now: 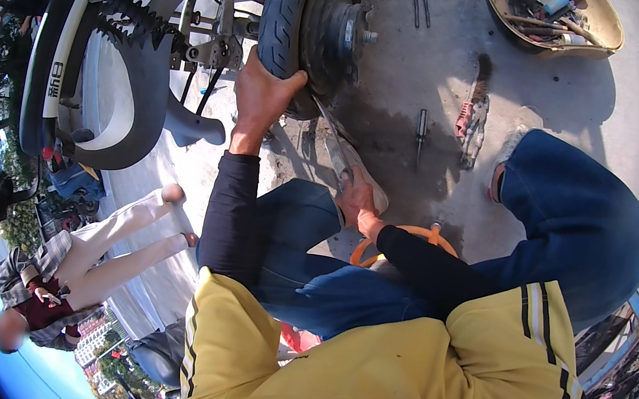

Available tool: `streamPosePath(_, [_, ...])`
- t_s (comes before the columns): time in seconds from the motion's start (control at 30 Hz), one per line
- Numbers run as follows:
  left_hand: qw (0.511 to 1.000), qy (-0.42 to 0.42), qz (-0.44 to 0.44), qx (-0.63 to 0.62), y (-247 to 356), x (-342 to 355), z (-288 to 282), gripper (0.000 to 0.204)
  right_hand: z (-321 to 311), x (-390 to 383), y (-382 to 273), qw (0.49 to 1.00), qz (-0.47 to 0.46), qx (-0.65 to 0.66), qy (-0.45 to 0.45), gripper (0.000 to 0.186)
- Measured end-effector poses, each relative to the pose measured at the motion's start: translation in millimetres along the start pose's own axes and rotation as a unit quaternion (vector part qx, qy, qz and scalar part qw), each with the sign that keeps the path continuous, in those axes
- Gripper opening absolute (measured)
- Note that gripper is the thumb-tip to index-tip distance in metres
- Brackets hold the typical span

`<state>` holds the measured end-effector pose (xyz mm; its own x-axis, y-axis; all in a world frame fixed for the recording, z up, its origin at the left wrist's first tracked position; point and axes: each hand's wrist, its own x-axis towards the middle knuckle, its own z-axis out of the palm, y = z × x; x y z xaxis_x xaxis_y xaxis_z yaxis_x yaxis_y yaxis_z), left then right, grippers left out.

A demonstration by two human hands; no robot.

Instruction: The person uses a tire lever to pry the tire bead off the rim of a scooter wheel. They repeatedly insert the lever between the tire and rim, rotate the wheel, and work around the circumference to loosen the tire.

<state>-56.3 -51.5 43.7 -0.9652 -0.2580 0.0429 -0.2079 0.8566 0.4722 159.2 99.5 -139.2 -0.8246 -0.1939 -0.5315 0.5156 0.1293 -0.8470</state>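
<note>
The black tire (pixel 279 18) sits around a dark wheel hub (pixel 333 34) on a tipped scooter (pixel 157 87). My left hand (pixel 265 94) is wrapped over the tire's near edge, with the thumb pressed against the sidewall. Lower and to the right, my right hand (pixel 360 199) is closed around a long thin metal tire lever (pixel 333 126). The lever slants up to the left, and its far tip meets the tire's lower edge beside my left hand. Whether the tip is under the tire's bead cannot be made out. A light-coloured shoe lies behind the lever.
A tan bin (pixel 614 47) of mixed tools stands at the far right. A metal hand tool (pixel 422 128), a dirty red-and-grey tool (pixel 473 123) and two thin rods (pixel 419 0) lie on the concrete. An orange ring (pixel 444 242) is by my right forearm. Another person (pixel 112 252) stands at left.
</note>
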Motion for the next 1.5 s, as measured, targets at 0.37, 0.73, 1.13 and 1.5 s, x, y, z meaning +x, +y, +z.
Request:
streamPosePath(0.37, [0.998, 0.036, -0.026, -0.036, 3, -32, 16, 0.102, 39, -16, -27, 0.997, 0.004, 0.083, -0.001, 0.045])
streamPosePath(0.73, [0.996, -0.046, -0.016, 0.080, 31, 44, -17, 0.072, -30, -5, -12, 0.997, -0.056, 0.046, -0.036, 0.050])
streamPosePath(1.13, [0.997, 0.041, -0.036, 0.055, 32, -18, 9, 0.098, -16, 114, -70, 0.969, 0.002, 0.226, 0.101, 0.041])
streamPosePath(1.5, [0.996, 0.089, -0.009, -0.010, -13, -18, 19, 0.086, 6, 155, -56, 0.975, -0.025, 0.215, 0.052, 0.034])
